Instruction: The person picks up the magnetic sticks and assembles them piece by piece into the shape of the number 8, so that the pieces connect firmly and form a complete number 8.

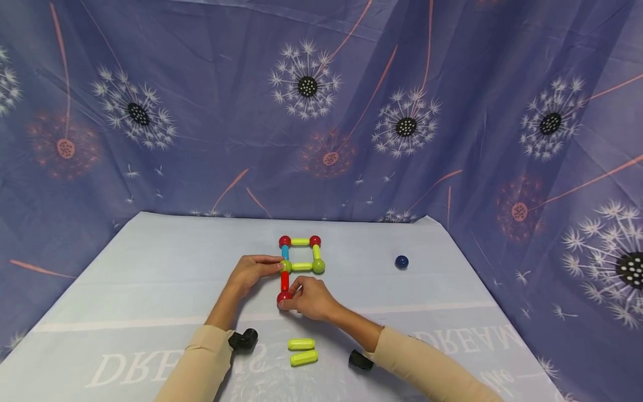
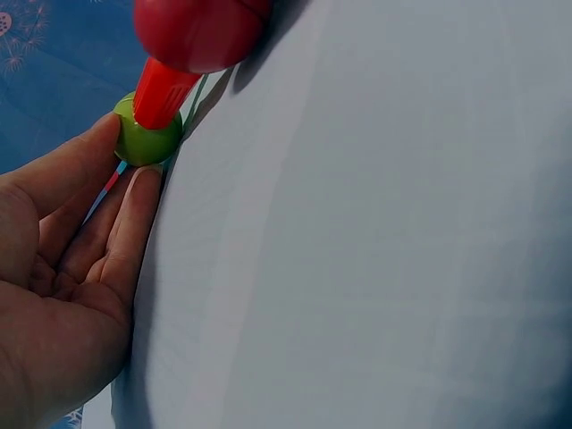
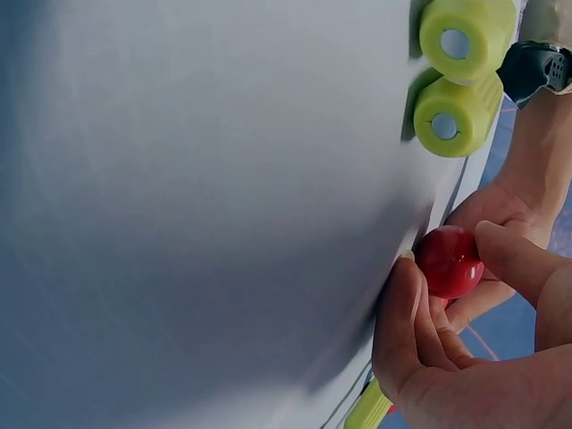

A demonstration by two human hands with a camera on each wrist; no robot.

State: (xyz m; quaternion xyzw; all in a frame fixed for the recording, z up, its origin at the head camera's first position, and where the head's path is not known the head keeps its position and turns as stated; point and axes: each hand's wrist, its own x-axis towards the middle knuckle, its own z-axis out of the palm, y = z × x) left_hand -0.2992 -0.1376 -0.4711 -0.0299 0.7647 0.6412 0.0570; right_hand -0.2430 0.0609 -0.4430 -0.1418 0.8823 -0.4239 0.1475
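Observation:
A flat square of coloured rods and balls lies mid-table, with red balls (image 1: 315, 241) at its far corners and green balls (image 1: 318, 266) at the near ones. Its left side is a blue rod (image 1: 285, 252); the others are yellow. From the near left corner a red rod (image 1: 284, 281) runs toward me, ending in a red ball (image 3: 450, 262). My left hand (image 1: 255, 272) pinches the green ball (image 2: 147, 143) at that corner between thumb and fingers. My right hand (image 1: 313, 298) grips the red end ball, its thumb on one side and fingers on the other.
Two yellow rods (image 1: 303, 358) lie side by side on the near part of the table. A dark blue ball (image 1: 401, 262) rests off to the right. Black wrist devices (image 1: 360, 360) sit at both cuffs. Behind the table hangs a flowered purple cloth (image 1: 241, 111).

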